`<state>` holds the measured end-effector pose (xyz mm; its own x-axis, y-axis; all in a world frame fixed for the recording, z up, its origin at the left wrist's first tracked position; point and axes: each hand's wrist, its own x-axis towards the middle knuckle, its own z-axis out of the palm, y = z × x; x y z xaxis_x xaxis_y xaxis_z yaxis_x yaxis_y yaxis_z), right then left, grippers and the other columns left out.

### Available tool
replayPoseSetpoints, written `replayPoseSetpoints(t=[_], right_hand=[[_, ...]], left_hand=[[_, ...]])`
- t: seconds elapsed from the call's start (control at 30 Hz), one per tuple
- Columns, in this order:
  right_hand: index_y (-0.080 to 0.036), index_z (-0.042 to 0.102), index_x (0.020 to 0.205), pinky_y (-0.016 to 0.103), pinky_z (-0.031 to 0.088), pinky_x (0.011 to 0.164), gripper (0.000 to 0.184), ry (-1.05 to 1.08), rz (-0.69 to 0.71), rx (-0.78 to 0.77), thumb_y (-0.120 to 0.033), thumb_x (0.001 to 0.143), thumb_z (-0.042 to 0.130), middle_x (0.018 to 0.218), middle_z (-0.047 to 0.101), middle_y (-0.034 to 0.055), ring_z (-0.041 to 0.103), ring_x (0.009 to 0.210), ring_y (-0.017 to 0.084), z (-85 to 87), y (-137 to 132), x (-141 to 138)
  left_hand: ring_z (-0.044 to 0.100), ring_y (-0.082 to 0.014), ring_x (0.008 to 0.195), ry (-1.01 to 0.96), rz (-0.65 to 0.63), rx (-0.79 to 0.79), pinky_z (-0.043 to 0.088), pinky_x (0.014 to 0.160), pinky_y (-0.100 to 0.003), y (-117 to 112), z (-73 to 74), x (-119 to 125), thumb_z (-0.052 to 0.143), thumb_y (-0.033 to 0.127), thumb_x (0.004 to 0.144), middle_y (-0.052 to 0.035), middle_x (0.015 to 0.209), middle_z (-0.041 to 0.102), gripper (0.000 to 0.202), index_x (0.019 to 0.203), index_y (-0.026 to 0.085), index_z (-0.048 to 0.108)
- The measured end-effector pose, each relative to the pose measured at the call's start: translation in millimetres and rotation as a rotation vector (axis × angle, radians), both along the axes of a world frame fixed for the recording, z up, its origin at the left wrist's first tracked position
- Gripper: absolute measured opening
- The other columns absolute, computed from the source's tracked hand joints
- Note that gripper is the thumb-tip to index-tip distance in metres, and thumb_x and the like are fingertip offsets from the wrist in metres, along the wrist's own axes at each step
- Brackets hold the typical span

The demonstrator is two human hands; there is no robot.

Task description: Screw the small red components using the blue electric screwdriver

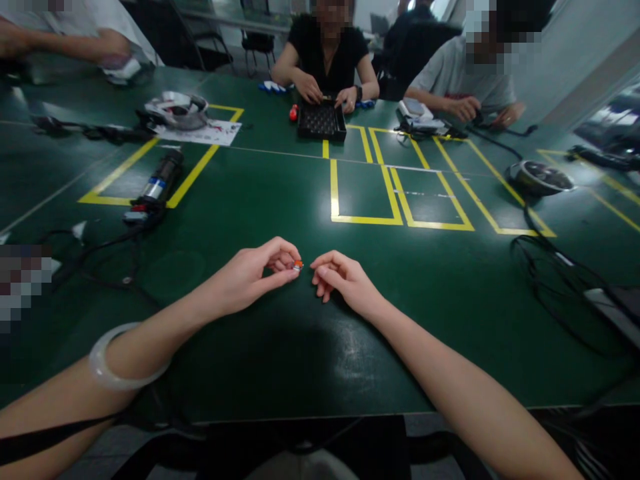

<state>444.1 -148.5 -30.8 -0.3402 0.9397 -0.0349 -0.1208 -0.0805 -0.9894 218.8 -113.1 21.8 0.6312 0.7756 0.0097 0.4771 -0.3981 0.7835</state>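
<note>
Between the thumb and fingertips of my left hand (257, 270) is a small orange and silvery piece (298, 265), too small to make out its kind. The hand is closed on it, a little above the green table. My right hand (343, 275) is just to the right, a short gap from the piece. Its fingers are loosely bent and slightly apart, and I see nothing in them. A pale bangle (103, 360) circles my left forearm.
The green table (280, 360) bears yellow tape outlines (367, 220). A black cylindrical device (157, 183) with cables lies at left, and black cables (540, 260) with a round device (543, 179) at right. Opposite, a person in black handles a black tray (323, 137); others sit either side.
</note>
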Motion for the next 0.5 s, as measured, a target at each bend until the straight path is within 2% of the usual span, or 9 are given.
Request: replayPoseSetpoints(t=[0.13,0.23,0.37,0.5], right_hand=[[-0.018,0.058,0.095,0.022,0.055,0.051,0.036,0.095,0.078,-0.090,-0.049,0.085,0.072,0.075,0.067,-0.0014,0.065,0.059,0.010,1.6,-1.1,-1.9],[-0.017,0.059,0.093,0.022,0.056,0.052,0.039,0.131,0.098,-0.125,-0.047,0.078,0.080,0.073,0.068,-0.0015,0.066,0.058,0.010,1.0,-1.1,-2.6],[-0.017,0.059,0.091,0.023,0.058,0.054,0.039,0.169,0.082,-0.165,-0.044,0.076,0.082,0.072,0.070,-0.0012,0.067,0.057,0.011,0.9,-1.4,-3.1],[-0.016,0.059,0.090,0.023,0.057,0.055,0.038,0.180,0.078,-0.182,-0.042,0.076,0.082,0.071,0.070,-0.0009,0.067,0.057,0.011,2.6,-2.4,-3.4]], left_hand=[[0.066,-0.0169,0.092,0.025,-0.081,0.031,0.051,0.083,-0.027,-3.5,-3.7,2.2,0.054,0.045,0.097,-0.0059,0.102,0.069,0.034,0.116,0.020,0.067],[0.065,-0.0166,0.090,0.043,-0.118,0.072,0.050,0.081,-0.027,-4.2,-5.9,4.1,0.053,0.043,0.099,-0.0058,0.100,0.069,0.033,0.117,0.022,0.070],[0.067,-0.0156,0.089,-0.070,-0.066,-0.025,0.053,0.083,-0.027,-7.0,-8.5,7.4,0.061,0.041,0.095,-0.0039,0.099,0.070,0.032,0.119,0.020,0.064],[0.068,-0.0158,0.089,-0.106,-0.051,-0.054,0.054,0.083,-0.028,-8.7,-8.9,9.5,0.071,0.040,0.087,-0.0036,0.099,0.070,0.029,0.105,0.018,0.064]])
